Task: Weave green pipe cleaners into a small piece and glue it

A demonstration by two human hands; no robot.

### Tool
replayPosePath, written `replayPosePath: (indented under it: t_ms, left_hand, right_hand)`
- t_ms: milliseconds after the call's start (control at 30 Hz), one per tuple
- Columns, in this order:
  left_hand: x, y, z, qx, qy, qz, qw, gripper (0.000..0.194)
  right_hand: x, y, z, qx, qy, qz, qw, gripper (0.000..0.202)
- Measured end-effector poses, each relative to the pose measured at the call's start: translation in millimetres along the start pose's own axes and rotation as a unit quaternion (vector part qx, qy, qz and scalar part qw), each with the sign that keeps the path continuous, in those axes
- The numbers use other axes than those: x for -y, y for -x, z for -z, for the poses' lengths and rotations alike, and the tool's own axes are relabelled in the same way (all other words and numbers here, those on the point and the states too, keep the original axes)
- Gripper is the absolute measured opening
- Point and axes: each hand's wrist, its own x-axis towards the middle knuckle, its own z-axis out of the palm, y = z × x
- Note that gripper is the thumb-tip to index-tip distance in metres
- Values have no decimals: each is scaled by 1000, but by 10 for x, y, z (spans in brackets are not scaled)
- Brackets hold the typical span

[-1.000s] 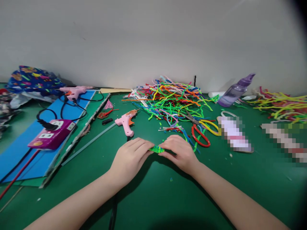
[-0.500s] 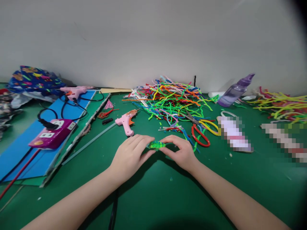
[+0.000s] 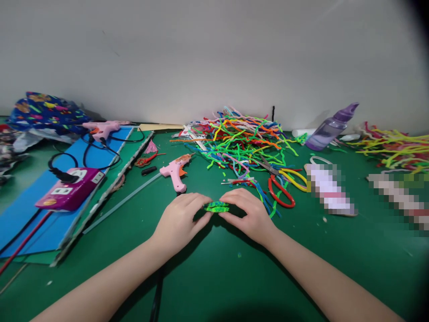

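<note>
A small bundle of green and blue pipe cleaners is pinched between both hands above the green table. My left hand is closed on its left end, thumb below and fingers above. On the other end, my right hand grips in a similar pinch. The ends of the bundle are partly hidden by the fingertips. Just beyond my left hand lies a pink hot glue gun with a long glue stick out of its back. Scissors with red and yellow handles lie beyond my right hand.
A heap of coloured pipe cleaners lies near the wall, with another pile at right. A purple bottle stands tilted between them. At left, a purple power strip and a second pink glue gun rest on blue board.
The bundle has turned slightly between my fingers, so two green ridges show now. Both hands have shifted a little. The view has moved slightly.
</note>
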Motion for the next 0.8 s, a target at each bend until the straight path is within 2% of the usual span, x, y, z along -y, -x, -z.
replayPosePath:
  t_ms: [200, 300, 467, 567, 700, 800]
  left_hand:
    - [25, 12, -15, -26, 9, -29, 999, 23]
    - [50, 0, -17, -40, 46, -18, 998, 29]
    - [57, -28, 10, -33, 138, -7, 990, 12]
    - [65, -18, 19, -46, 121, -23, 991, 10]
    - [94, -1, 13, -64, 74, -47, 994, 9]
    - [109, 2, 5, -68, 58, -65, 994, 9]
  right_hand:
    - [-35, 21, -24, 18, 55, 8, 998, 12]
    - [-45, 26, -31, 17, 49, 15, 999, 10]
    - [-44, 31, -35, 8, 25, 21, 999, 10]
    - [-25, 36, -31, 17, 40, 19, 999, 16]
    - [0, 25, -7, 1, 44, 40, 998, 34]
    - [-7, 16, 3, -13, 28, 70, 997, 25]
